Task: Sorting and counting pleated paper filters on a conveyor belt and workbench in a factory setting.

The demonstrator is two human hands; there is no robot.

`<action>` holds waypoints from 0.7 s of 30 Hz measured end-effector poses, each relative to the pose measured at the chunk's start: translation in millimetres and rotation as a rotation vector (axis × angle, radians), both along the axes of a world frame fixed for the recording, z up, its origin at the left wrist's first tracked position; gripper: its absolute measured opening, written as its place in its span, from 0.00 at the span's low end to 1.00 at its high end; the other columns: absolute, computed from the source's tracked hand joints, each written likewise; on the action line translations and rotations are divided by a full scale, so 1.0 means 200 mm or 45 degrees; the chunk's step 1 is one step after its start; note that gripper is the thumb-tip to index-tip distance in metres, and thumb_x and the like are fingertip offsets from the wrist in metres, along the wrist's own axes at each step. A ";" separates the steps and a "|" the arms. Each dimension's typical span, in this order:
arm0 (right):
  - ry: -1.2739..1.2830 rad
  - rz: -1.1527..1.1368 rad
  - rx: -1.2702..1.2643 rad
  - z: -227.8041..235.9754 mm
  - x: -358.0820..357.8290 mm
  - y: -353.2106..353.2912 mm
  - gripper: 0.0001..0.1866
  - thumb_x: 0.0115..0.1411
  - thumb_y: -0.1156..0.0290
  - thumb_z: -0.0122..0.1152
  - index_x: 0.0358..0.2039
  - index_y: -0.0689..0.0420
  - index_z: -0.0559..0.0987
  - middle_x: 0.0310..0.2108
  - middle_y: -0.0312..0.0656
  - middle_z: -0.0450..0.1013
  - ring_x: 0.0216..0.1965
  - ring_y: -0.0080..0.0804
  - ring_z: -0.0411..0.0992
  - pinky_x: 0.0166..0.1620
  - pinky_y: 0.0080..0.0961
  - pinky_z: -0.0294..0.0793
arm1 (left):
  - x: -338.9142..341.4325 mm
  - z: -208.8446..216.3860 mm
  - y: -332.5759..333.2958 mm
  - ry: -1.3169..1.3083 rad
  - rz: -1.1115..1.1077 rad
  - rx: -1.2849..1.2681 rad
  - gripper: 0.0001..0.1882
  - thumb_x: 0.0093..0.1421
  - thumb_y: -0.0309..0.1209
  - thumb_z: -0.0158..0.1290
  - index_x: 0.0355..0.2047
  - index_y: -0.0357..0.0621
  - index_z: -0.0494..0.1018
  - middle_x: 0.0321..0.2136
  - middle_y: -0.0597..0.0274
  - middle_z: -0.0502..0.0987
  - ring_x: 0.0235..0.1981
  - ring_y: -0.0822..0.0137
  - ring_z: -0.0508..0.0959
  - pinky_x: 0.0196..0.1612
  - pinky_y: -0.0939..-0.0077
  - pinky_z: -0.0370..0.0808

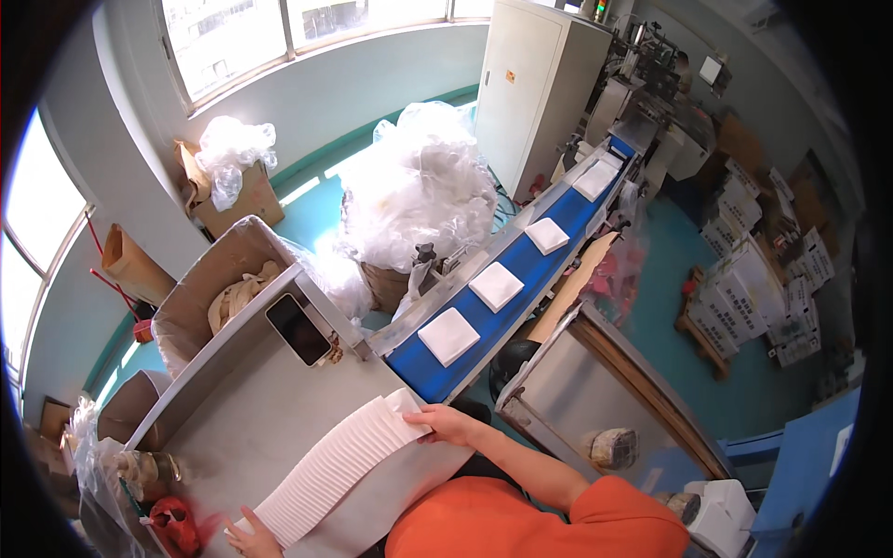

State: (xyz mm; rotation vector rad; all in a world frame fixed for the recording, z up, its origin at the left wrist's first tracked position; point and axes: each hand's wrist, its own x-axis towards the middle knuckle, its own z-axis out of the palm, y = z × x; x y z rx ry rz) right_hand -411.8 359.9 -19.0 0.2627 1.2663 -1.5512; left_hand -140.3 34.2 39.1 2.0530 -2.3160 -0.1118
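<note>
A long, slightly curved row of white folded napkins (335, 465), standing on edge side by side, lies across the grey metal table (233, 400). My right hand (445, 423) grips its far right end, thumb over the front edge and fingers around the last pieces. At the near left end, my left hand (256, 537) holds the row with fingers spread against it; part of this hand is cut off by the picture's rim. Beyond the table, flat white napkin stacks, the closest one (449, 337) among them, lie spaced out on a blue conveyor belt (423, 374).
A dark phone (298, 329) rests by the table's raised back edge. Behind it stands a lined bin (200, 270) of brownish material. A heap of clear plastic (419, 186) is left of the conveyor. At right are a metal-topped table (614, 395) and stacked white cartons (739, 293).
</note>
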 end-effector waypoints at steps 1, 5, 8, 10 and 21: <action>0.073 -0.054 -0.004 -0.03 0.00 0.03 0.18 0.62 0.60 0.55 0.50 0.55 0.73 0.43 0.35 0.72 0.41 0.25 0.70 0.43 0.23 0.70 | -0.01 0.01 0.01 0.005 0.007 0.008 0.45 0.53 0.71 0.36 0.63 0.56 0.54 0.61 0.44 0.56 0.58 0.39 0.59 0.51 0.26 0.56; 0.100 -0.545 0.003 -0.02 -0.03 0.00 0.18 0.62 0.64 0.58 0.50 0.58 0.72 0.41 0.37 0.73 0.42 0.26 0.71 0.45 0.22 0.73 | -0.02 0.02 0.02 0.028 -0.009 -0.005 0.45 0.53 0.71 0.36 0.63 0.56 0.55 0.61 0.44 0.55 0.59 0.40 0.59 0.52 0.26 0.55; 0.426 -0.234 0.108 0.03 0.00 -0.08 0.26 0.61 0.50 0.55 0.49 0.60 0.73 0.42 0.41 0.73 0.43 0.29 0.71 0.47 0.23 0.70 | -0.04 0.02 0.02 0.042 -0.022 0.035 0.45 0.53 0.71 0.37 0.63 0.55 0.55 0.61 0.44 0.55 0.59 0.40 0.59 0.53 0.29 0.56; 1.004 0.019 0.325 0.09 0.05 -0.15 0.29 0.61 0.46 0.54 0.47 0.62 0.74 0.43 0.44 0.73 0.45 0.34 0.70 0.50 0.29 0.68 | -0.07 0.07 0.05 0.052 -0.028 0.054 0.45 0.53 0.71 0.37 0.62 0.54 0.56 0.61 0.44 0.55 0.59 0.40 0.59 0.53 0.31 0.56; 0.164 -0.166 0.086 0.08 0.03 -0.11 0.30 0.62 0.51 0.54 0.57 0.58 0.66 0.49 0.38 0.69 0.50 0.24 0.64 0.44 0.20 0.66 | 0.04 -0.20 -0.11 -0.009 0.059 -0.093 0.40 0.55 0.69 0.37 0.62 0.64 0.57 0.62 0.53 0.57 0.60 0.45 0.60 0.56 0.38 0.55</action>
